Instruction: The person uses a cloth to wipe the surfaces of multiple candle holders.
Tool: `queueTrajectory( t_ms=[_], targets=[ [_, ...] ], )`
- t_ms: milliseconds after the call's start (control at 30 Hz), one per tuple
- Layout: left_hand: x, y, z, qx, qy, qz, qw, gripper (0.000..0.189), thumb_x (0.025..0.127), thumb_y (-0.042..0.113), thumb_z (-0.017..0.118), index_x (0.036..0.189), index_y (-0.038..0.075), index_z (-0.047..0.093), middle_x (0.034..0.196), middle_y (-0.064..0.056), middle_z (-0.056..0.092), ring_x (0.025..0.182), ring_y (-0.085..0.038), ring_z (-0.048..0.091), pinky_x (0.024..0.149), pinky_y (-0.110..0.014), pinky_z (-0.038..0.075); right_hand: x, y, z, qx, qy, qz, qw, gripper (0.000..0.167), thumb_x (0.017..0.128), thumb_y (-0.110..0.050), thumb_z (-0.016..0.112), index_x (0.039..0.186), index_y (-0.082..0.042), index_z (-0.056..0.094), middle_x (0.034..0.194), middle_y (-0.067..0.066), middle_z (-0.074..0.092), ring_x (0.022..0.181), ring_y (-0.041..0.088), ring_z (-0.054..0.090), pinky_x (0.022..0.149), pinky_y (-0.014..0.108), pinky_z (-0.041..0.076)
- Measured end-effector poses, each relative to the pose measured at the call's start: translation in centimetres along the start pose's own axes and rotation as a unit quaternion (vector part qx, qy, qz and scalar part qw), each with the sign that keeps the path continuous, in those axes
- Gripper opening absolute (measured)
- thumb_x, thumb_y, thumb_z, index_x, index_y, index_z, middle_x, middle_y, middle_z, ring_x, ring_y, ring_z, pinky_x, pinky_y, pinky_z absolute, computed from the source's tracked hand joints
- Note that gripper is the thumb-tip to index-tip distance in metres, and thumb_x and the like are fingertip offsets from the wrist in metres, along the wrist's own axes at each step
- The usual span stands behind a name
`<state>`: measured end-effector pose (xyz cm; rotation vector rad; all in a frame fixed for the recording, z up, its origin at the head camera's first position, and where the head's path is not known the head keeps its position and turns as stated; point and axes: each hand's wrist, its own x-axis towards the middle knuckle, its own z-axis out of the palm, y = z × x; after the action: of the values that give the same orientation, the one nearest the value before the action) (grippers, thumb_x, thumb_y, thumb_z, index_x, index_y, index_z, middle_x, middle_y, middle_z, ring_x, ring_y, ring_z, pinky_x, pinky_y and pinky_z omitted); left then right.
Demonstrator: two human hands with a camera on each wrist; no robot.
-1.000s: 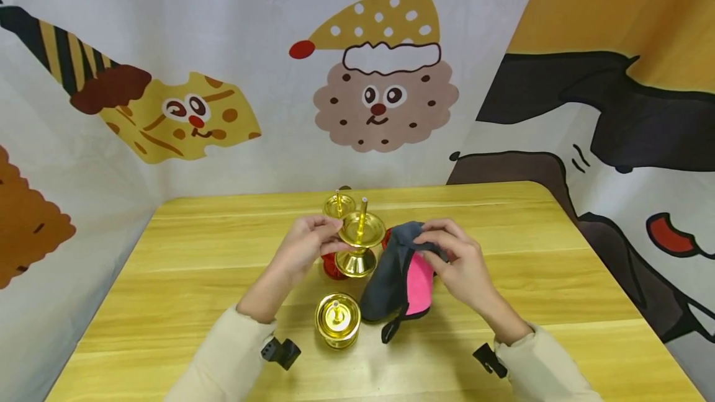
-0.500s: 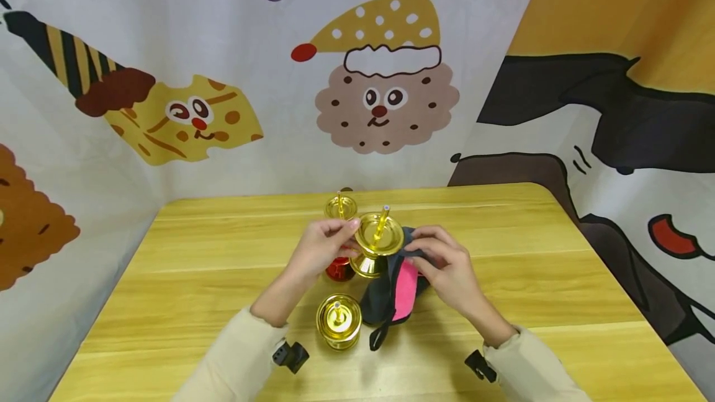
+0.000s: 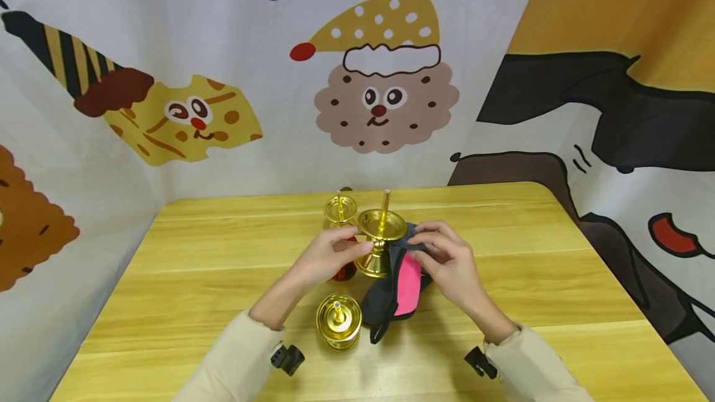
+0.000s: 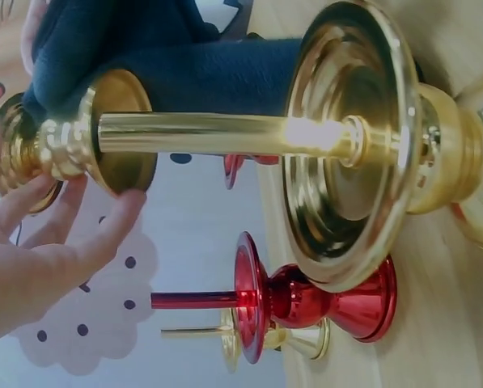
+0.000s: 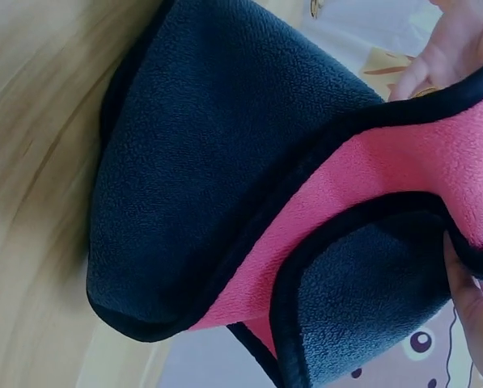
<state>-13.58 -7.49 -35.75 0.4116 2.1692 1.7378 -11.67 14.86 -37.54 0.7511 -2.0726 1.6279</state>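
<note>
My left hand (image 3: 329,254) grips a gold candlestick (image 3: 382,226) by the stem under its dish. The candlestick stands nearly upright above the middle of the table. With my right hand (image 3: 455,259) I pinch the upper edge of a dark grey cleaning cloth (image 5: 225,145) with a pink inner side (image 3: 408,285). The cloth hangs in folds against the candlestick's right side, covering part of its stem and base. In the left wrist view, thumb and fingers (image 4: 59,250) lie around the held candlestick (image 4: 128,174) below its dish.
Another gold candlestick (image 3: 338,321) stands close in front of my left hand. Behind that hand are a red candlestick (image 4: 306,295) and a smaller-looking gold one (image 3: 341,208). A red piece (image 4: 235,168) shows partly behind the cloth. A printed curtain (image 3: 223,17) hangs beyond the table.
My left hand has moved right with the gold candlestick, which tilted right and now stands straighter. My right hand has drawn the cloth slightly left, against the candlestick.
</note>
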Motion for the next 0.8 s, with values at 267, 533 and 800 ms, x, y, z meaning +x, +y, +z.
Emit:
queueTrajectory(
  t_ms=[267,533,800],
  targets=[
    [-0.01,-0.51,0.00,-0.015,-0.056,-0.011,0.9983,0.077,0.070,0.005,0.079,0.137,0.006,0.041,0.141,-0.011,0.036,0.106,-0.030,0.054,0.077,-0.032,0.052,0.07,-0.14,0.04,-0.020,-0.004,-0.005,0.9998,0.027,0.067,0.026,0.063,0.085,0.005,0.065,0.100,0.019,0.055,0.090,0.011,0.055,0.078,0.019,0.049],
    [0.14,-0.80,0.22,-0.015,-0.043,-0.006,0.9989,0.070,0.069,0.005,0.079,0.131,0.005,0.047,0.122,-0.014,0.050,0.094,-0.025,0.057,0.072,-0.032,0.052,0.08,-0.35,-0.06,0.005,-0.033,0.023,0.9992,0.023,0.075,0.018,0.062,0.094,0.006,0.064,0.107,0.019,0.052,0.096,0.015,0.054,0.081,0.020,0.049],
    [0.06,-0.58,0.62,-0.010,-0.025,-0.003,0.9996,0.067,0.068,0.005,0.080,0.127,0.003,0.050,0.118,-0.014,0.052,0.089,-0.023,0.059,0.070,-0.031,0.053,0.14,-0.67,-0.09,-0.001,-0.065,0.090,0.9938,0.019,0.080,0.003,0.067,0.097,-0.002,0.062,0.110,0.010,0.051,0.098,0.020,0.053,0.085,0.025,0.047]
  ],
)
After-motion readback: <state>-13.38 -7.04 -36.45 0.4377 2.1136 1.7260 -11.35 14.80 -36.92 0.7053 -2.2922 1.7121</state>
